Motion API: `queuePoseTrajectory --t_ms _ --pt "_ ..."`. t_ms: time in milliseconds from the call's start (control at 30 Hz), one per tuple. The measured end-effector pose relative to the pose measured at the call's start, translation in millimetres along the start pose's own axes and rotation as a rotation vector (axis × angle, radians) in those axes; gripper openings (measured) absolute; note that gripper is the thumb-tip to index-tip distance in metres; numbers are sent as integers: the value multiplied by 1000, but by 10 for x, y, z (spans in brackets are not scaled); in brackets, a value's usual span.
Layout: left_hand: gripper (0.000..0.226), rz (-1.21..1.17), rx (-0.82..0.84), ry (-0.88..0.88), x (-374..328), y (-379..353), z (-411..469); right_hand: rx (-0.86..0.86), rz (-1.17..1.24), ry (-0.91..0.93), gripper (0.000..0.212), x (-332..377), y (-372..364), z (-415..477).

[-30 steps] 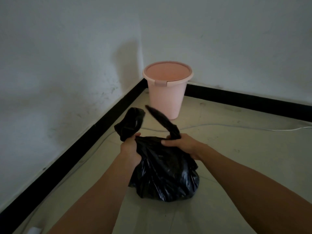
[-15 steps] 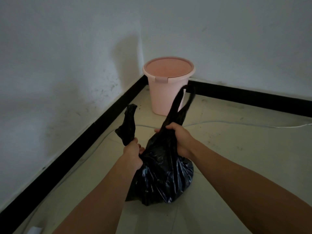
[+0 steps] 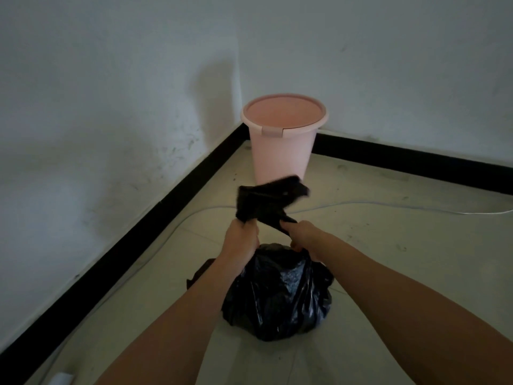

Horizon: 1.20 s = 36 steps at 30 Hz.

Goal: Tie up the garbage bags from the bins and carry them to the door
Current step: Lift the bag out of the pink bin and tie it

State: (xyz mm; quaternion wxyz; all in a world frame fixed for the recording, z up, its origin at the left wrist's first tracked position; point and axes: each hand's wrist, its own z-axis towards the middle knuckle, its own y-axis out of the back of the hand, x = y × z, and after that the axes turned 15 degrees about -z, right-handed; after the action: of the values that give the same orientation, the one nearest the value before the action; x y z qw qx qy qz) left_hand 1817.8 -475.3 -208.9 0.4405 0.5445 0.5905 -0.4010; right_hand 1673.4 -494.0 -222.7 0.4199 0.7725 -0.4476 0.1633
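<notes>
A full black garbage bag (image 3: 280, 293) sits on the pale tiled floor in front of me. My left hand (image 3: 241, 240) and my right hand (image 3: 304, 237) are close together just above it, each closed on one of the bag's loose top ends. The two ends (image 3: 266, 198) cross and flop over the hands, blurred by motion. Behind them a pink bin (image 3: 283, 151) with no liner stands in the corner of the room.
White walls with a black skirting board (image 3: 155, 218) meet at the corner behind the bin. A thin white cable (image 3: 388, 205) runs across the floor. A small white object (image 3: 59, 378) lies at the lower left edge.
The hands have come closer together above the bag. The right end, held up straight before, is now folded over to cross the left end.
</notes>
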Motion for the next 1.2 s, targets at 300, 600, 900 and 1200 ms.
queuePoseTrajectory --t_ms 300,600,900,1200 --pt "18 780 -57 7 48 144 8 217 -409 178 18 50 -43 -183" --pt "20 1274 138 -279 186 119 -115 379 148 196 78 16 9 -119" --pt "22 913 249 -166 250 123 -159 205 757 -29 20 55 84 -84" --pt "22 -439 250 467 103 472 -48 259 312 120 26 86 183 -253"
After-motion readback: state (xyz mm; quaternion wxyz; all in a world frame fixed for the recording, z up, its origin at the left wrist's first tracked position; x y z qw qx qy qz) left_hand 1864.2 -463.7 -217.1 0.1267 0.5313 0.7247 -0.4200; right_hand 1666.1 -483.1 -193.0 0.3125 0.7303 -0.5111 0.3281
